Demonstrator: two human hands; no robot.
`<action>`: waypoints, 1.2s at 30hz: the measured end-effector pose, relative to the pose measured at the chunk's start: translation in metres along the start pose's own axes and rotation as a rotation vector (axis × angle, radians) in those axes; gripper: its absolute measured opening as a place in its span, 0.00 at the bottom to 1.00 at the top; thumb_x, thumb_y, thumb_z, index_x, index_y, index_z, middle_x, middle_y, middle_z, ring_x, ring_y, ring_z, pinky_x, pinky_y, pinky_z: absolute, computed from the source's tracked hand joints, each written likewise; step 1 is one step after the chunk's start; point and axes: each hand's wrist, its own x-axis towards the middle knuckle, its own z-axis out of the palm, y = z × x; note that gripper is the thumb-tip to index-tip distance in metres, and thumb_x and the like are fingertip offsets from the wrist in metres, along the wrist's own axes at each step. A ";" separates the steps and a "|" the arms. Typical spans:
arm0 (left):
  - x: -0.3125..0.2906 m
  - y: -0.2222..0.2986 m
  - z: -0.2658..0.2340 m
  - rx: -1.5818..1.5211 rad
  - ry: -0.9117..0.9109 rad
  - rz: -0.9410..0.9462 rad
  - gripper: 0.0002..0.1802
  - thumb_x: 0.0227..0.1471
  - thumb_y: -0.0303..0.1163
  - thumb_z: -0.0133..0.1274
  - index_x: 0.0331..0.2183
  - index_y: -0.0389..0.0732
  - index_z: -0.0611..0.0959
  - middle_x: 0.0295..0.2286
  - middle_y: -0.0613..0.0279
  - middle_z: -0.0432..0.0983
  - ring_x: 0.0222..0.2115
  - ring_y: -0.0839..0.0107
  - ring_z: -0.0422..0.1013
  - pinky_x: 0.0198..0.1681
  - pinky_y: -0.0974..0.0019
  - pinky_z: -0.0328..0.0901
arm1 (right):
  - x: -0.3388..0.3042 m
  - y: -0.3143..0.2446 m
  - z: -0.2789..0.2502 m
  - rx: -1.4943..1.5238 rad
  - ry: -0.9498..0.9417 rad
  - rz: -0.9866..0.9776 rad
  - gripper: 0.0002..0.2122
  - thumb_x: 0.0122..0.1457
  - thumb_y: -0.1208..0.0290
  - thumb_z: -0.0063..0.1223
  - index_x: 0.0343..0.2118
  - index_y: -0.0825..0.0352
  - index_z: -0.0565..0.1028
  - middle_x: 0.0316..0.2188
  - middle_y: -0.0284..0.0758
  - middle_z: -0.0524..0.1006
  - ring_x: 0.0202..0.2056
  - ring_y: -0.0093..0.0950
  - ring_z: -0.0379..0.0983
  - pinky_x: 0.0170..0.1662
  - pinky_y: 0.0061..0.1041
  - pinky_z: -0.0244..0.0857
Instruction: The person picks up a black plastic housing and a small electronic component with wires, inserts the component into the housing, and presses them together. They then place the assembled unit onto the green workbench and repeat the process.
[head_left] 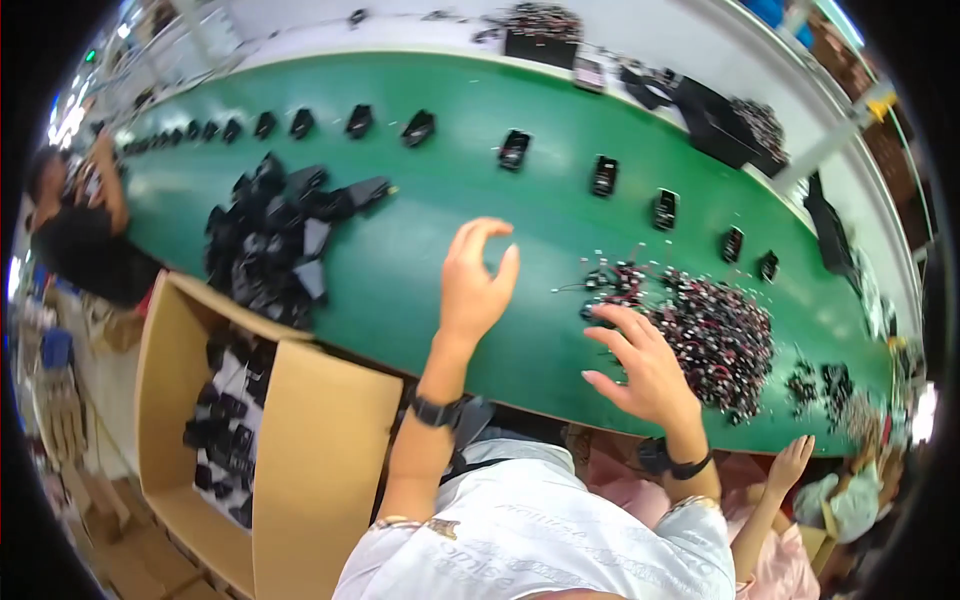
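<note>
The left hand (472, 292) is raised over the green worktop (390, 275), fingers curved and the thumb standing well apart from them, with nothing between. The right hand (648, 372) is spread too, thumb and fingers apart and pointing left, at the left edge of a wide heap of wires (725, 345) with dark, red and pale ends; its fingertips are just beside a few loose pieces there, and whether they touch cannot be told. Behind both hands a curved row of black units runs the length of the worktop, set apart from one another; the one at the middle (515, 149) lies beyond the left hand, and the last one at right (768, 266) lies behind the wires. To the left is a heap of black housings (265, 240), well apart from the left hand. An open carton (325, 460) stands at the near edge below that heap, with more black parts (235, 450) inside. Smaller dark clusters (835, 385) lie right of the wires. Black bins (712, 125) stand along the far side. A co-worker (75, 235) is at the far left, and another person's hand (793, 462) is at the near edge on the right.
</note>
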 end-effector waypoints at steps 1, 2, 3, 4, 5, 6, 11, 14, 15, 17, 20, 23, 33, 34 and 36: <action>0.009 -0.010 0.002 0.132 0.061 0.014 0.19 0.48 0.29 0.59 0.44 0.37 0.79 0.48 0.48 0.72 0.53 0.52 0.67 0.55 0.52 0.63 | 0.004 -0.002 0.014 -0.044 -0.048 0.055 0.26 0.49 0.67 0.67 0.52 0.65 0.73 0.63 0.42 0.63 0.63 0.47 0.59 0.64 0.43 0.57; 0.019 -0.019 0.003 0.261 0.115 0.031 0.23 0.47 0.31 0.59 0.47 0.38 0.77 0.52 0.45 0.68 0.58 0.47 0.62 0.60 0.47 0.58 | 0.008 -0.001 0.032 -0.040 0.007 0.079 0.27 0.49 0.67 0.67 0.54 0.66 0.72 0.65 0.44 0.60 0.65 0.49 0.56 0.66 0.44 0.54; 0.029 -0.028 0.002 0.284 0.140 0.014 0.23 0.47 0.31 0.59 0.47 0.38 0.77 0.52 0.45 0.68 0.58 0.47 0.62 0.60 0.47 0.58 | 0.011 -0.001 0.045 -0.040 0.061 0.135 0.28 0.49 0.67 0.67 0.54 0.67 0.72 0.65 0.45 0.59 0.65 0.49 0.55 0.66 0.44 0.53; 0.041 -0.035 0.003 0.478 0.235 -0.052 0.28 0.47 0.33 0.60 0.51 0.40 0.75 0.57 0.44 0.62 0.61 0.43 0.55 0.62 0.43 0.53 | 0.014 -0.001 0.055 -0.046 0.120 0.199 0.28 0.49 0.67 0.67 0.54 0.67 0.72 0.66 0.46 0.58 0.65 0.49 0.55 0.66 0.44 0.52; 0.051 -0.044 -0.004 0.673 0.330 -0.119 0.33 0.47 0.36 0.60 0.55 0.42 0.72 0.61 0.43 0.56 0.65 0.40 0.47 0.64 0.39 0.49 | 0.015 -0.001 0.064 -0.038 0.165 0.205 0.28 0.50 0.67 0.66 0.55 0.67 0.71 0.66 0.47 0.58 0.65 0.49 0.54 0.66 0.44 0.52; 0.061 -0.059 -0.010 0.686 0.346 -0.130 0.33 0.47 0.36 0.60 0.55 0.42 0.72 0.61 0.43 0.56 0.65 0.40 0.47 0.64 0.39 0.49 | 0.018 -0.004 0.068 -0.045 0.189 0.213 0.28 0.51 0.68 0.66 0.55 0.67 0.71 0.66 0.48 0.58 0.65 0.50 0.54 0.66 0.45 0.53; 0.066 -0.109 -0.040 0.910 0.431 -0.316 0.39 0.44 0.39 0.61 0.58 0.43 0.70 0.64 0.43 0.50 0.66 0.35 0.40 0.65 0.32 0.43 | 0.025 -0.001 0.077 -0.135 0.219 0.236 0.26 0.52 0.66 0.65 0.55 0.66 0.72 0.65 0.48 0.59 0.64 0.50 0.56 0.65 0.45 0.53; 0.060 -0.095 -0.028 0.907 0.384 -0.304 0.29 0.43 0.38 0.62 0.49 0.42 0.77 0.58 0.47 0.59 0.61 0.41 0.53 0.61 0.37 0.53 | 0.024 0.007 0.085 -0.197 0.195 0.238 0.25 0.51 0.66 0.65 0.53 0.66 0.74 0.65 0.47 0.60 0.63 0.49 0.58 0.64 0.45 0.55; 0.053 -0.087 -0.025 0.808 0.338 -0.275 0.26 0.43 0.37 0.63 0.46 0.42 0.77 0.53 0.49 0.64 0.58 0.44 0.58 0.58 0.42 0.57 | 0.020 0.008 0.085 -0.231 0.181 0.247 0.25 0.50 0.66 0.66 0.52 0.66 0.74 0.65 0.47 0.61 0.63 0.49 0.59 0.63 0.44 0.56; 0.027 -0.079 -0.018 0.706 0.215 -0.243 0.21 0.42 0.35 0.64 0.40 0.43 0.78 0.45 0.52 0.71 0.50 0.49 0.65 0.53 0.50 0.64 | 0.024 0.004 0.085 -0.115 0.209 0.222 0.21 0.50 0.69 0.65 0.48 0.65 0.76 0.62 0.43 0.66 0.58 0.47 0.65 0.59 0.42 0.59; -0.022 -0.073 -0.025 0.673 0.147 -0.158 0.13 0.41 0.32 0.66 0.31 0.43 0.81 0.37 0.54 0.74 0.43 0.53 0.69 0.48 0.54 0.66 | 0.032 -0.002 0.088 0.031 0.252 0.172 0.16 0.50 0.74 0.64 0.43 0.66 0.77 0.51 0.39 0.74 0.51 0.43 0.71 0.55 0.38 0.63; -0.028 -0.059 -0.028 0.585 0.221 -0.117 0.26 0.40 0.34 0.68 0.44 0.44 0.78 0.48 0.47 0.68 0.51 0.49 0.63 0.52 0.47 0.63 | 0.031 0.003 0.089 0.089 0.280 0.252 0.17 0.49 0.74 0.64 0.45 0.66 0.76 0.51 0.40 0.74 0.51 0.43 0.71 0.55 0.37 0.63; 0.028 -0.089 -0.023 0.828 0.029 -0.218 0.34 0.40 0.43 0.70 0.51 0.46 0.78 0.64 0.47 0.56 0.62 0.38 0.53 0.63 0.45 0.54 | 0.039 0.013 0.098 0.036 0.325 0.265 0.14 0.52 0.70 0.64 0.42 0.64 0.77 0.38 0.37 0.77 0.35 0.37 0.77 0.40 0.35 0.71; 0.025 -0.090 -0.022 0.819 0.010 -0.199 0.34 0.40 0.43 0.70 0.51 0.46 0.78 0.64 0.47 0.56 0.62 0.38 0.53 0.63 0.45 0.54 | 0.040 0.012 0.096 0.029 0.339 0.288 0.14 0.52 0.70 0.64 0.42 0.64 0.77 0.38 0.37 0.77 0.35 0.37 0.77 0.40 0.35 0.71; 0.015 -0.094 -0.025 0.713 -0.015 -0.070 0.28 0.41 0.41 0.70 0.44 0.43 0.80 0.59 0.49 0.63 0.59 0.43 0.59 0.61 0.51 0.58 | 0.042 0.005 0.092 0.094 0.266 0.382 0.14 0.51 0.68 0.65 0.40 0.64 0.76 0.33 0.36 0.75 0.30 0.35 0.77 0.33 0.34 0.71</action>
